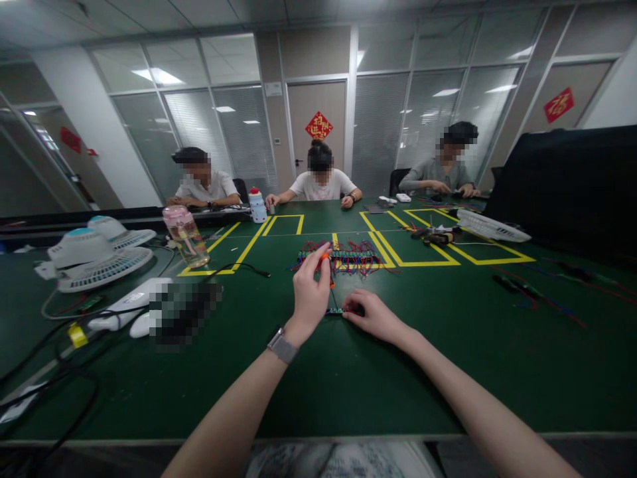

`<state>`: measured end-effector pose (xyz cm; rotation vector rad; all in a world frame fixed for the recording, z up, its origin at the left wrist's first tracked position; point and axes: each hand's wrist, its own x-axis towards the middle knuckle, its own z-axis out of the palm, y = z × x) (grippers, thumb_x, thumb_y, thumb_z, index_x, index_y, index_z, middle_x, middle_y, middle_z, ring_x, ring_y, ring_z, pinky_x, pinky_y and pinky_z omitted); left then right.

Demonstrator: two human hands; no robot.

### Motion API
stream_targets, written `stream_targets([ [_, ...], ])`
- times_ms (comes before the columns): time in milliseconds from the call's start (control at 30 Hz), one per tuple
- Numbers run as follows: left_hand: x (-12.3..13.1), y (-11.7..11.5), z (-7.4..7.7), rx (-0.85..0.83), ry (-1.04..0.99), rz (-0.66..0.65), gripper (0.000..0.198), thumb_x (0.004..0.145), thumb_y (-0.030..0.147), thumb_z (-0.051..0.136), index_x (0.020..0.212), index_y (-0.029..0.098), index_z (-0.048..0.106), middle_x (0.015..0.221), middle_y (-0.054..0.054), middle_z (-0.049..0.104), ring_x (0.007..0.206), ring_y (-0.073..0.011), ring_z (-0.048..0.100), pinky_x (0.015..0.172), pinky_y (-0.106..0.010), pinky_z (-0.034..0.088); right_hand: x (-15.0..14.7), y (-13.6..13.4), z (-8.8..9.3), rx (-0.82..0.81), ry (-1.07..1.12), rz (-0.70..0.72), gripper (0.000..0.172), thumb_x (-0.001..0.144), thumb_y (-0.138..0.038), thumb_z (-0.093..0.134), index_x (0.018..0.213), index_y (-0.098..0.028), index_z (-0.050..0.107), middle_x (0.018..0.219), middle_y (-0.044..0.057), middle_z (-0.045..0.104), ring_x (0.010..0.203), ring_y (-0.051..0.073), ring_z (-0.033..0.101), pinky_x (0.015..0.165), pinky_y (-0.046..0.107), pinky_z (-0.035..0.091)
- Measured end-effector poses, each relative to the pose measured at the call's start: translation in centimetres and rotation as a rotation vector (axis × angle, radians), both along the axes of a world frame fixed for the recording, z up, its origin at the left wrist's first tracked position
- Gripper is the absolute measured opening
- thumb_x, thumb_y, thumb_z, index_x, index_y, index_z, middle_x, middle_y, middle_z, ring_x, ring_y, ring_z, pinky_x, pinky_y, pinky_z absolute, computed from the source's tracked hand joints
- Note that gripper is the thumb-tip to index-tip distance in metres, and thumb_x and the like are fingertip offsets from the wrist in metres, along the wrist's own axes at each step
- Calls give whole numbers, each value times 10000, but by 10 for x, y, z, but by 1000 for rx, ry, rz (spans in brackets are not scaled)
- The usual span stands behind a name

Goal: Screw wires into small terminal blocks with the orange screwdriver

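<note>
green desk (398, 405) is filling the foreground, with yellow tape (418, 263) forming outlines across its far half; glass partitions (213, 119) and a door (328, 99) are standing behind. three people are sitting at the far side.

left arm: forearm is slanting up and inward from the lower edge, a grey-strapped watch (283, 345) circling the wrist. left hand (314, 289) is standing nearly upright, raised off the desk, fingers reaching up and forward, thumb and fingers closing narrowly around the orange handle of a screwdriver (332, 285). its thin dark shaft is pointing down to a small circuit board (336, 311); whether the tip is touching cannot be told.

right arm: forearm is running in low from the lower right, wrist bending slightly. right hand (372, 313) is lying near the desk surface, fingers curling, thumb and fingertips pinching the board's right end.

circuit board: lying flat on the desk between the hands, just below the screwdriver.

nearby: a row of wired boards (358, 257), red and blue leads spreading, is lying just beyond the left hand. a pink-lidded bottle (186, 239) is standing well to the left.
</note>
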<state>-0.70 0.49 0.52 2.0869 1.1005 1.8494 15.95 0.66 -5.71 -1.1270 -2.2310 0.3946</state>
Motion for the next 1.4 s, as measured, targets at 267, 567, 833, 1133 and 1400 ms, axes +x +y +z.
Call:
stream_targets([
  [267, 1, -3, 3, 0, 47, 22, 317, 940, 238, 395, 1212, 224, 557, 1089, -65, 582, 1013, -162, 568, 895, -297, 445, 0, 1, 0, 0, -6, -2, 34, 789, -179, 633, 821, -171, 631, 776, 21, 575, 735, 157, 535, 672, 263, 422],
  [567, -1, -2, 2, 30, 97, 176, 279, 860, 315, 564, 1117, 217, 612, 1010, -61, 551, 946, -183, 555, 863, -321, 450, 0, -1, 0, 2, -3, 0, 35, 792, -184, 632, 823, -170, 626, 783, 24, 579, 739, 159, 537, 682, 268, 425],
  [833, 0, -2, 2, 61, 98, 178, 225, 863, 303, 565, 1052, 206, 641, 947, -55, 593, 922, -187, 565, 858, -330, 451, 0, 0, 0, 6, -2, -3, 38, 778, -167, 644, 813, -166, 628, 777, 24, 578, 739, 160, 536, 676, 264, 422],
  [1133, 1, -1, 1, 7, 57, 14, 327, 912, 235, 474, 1233, 218, 531, 1099, -62, 631, 1009, -165, 588, 906, -309, 450, 1, 1, -2, -6, -11, -9, 37, 789, -187, 635, 820, -168, 629, 783, 26, 575, 734, 159, 535, 673, 261, 421],
  [1400, 0, -1, 1, -57, 53, -44, 360, 943, 233, 386, 1289, 228, 484, 1187, -70, 601, 1077, -170, 567, 937, -327, 437, 0, 1, -1, -4, 7, 5, 36, 792, -188, 630, 823, -169, 630, 784, 25, 574, 738, 159, 538, 676, 262, 417],
])
